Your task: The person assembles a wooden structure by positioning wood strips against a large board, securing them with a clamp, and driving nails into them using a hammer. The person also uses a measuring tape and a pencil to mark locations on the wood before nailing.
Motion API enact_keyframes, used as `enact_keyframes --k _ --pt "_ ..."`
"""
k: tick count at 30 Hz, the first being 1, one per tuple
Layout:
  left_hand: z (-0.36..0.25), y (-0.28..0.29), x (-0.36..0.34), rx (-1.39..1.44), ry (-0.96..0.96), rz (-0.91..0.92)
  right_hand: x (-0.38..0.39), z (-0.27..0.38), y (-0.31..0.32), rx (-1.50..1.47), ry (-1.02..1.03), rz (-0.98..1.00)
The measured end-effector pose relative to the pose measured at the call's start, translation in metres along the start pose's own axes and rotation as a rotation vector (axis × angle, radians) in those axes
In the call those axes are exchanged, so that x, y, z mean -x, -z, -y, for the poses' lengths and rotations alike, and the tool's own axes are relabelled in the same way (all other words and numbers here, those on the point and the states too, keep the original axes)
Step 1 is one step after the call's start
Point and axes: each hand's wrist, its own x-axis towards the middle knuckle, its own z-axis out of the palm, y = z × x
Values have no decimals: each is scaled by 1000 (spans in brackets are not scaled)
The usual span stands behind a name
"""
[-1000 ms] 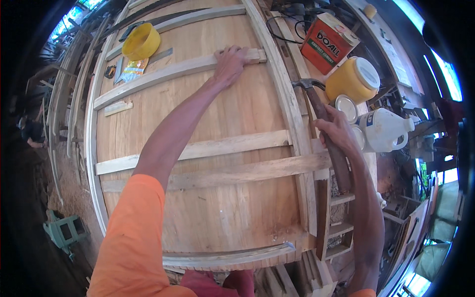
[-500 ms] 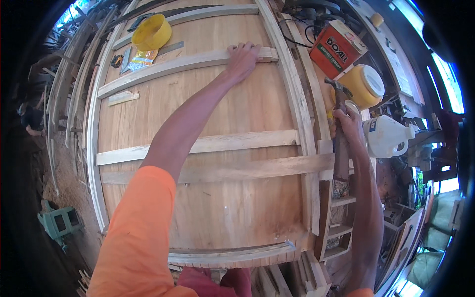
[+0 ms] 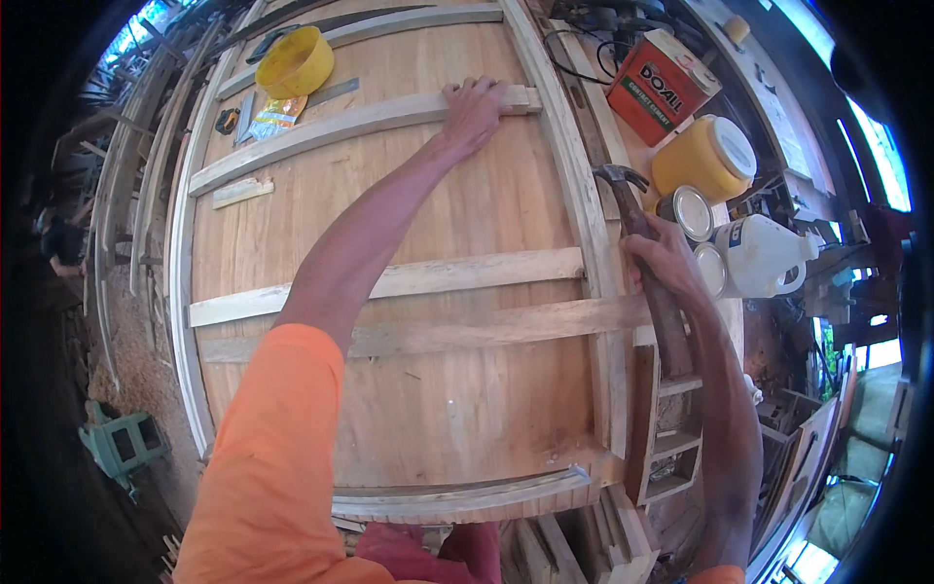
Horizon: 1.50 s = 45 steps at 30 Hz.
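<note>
A wooden panel [image 3: 486, 214] framed with pale battens lies across the bench. My left hand [image 3: 473, 115] is stretched far across it, its fingers curled over a wooden batten [image 3: 389, 118] close to the right frame rail [image 3: 574, 185]. To the right, my right hand [image 3: 664, 255] is closed round the handle of a claw hammer [image 3: 628, 195], gripped partway along. The hammer head is up, above the frame's right rail, with the handle's end trailing toward me. Two more battens, a middle one [image 3: 486, 273] and a nearer one [image 3: 486, 327], cross the panel.
A yellow bowl [image 3: 294, 62], an orange packet [image 3: 277, 116] and a tape measure [image 3: 227, 121] sit at the far left. Along the right stand a red can [image 3: 662, 88], a yellow tub [image 3: 705, 159], round tins [image 3: 692, 212] and a white jug [image 3: 764, 255].
The hammer has swung left toward the frame's right rail with my right hand, uncovering the round tins. My left hand stays on the batten.
</note>
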Motion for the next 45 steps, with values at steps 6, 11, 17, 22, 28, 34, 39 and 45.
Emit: enact_keyframes --k 6,11,17,22,28,34,39,45 --pt "-3 4 0 4 6 -4 -3 -9 2 0 -9 -22" --pt "-3 3 -5 45 25 38 -7 -18 12 -71 -32 -125" --pt "11 -15 -4 -107 43 57 5 0 -4 80 -82 29" --pt "5 -11 -18 4 5 88 3 -9 4 14 -44 10" --pt "-31 18 17 83 23 -29 -3 -14 -9 -62 -28 49" --pt "-145 110 154 504 -161 484 18 -20 11 -131 -9 19" --pt "-151 134 183 471 -76 376 126 16 -11 -220 -47 -294" --pt "-161 124 180 479 -67 454 292 5 -23 -234 -367 -373"
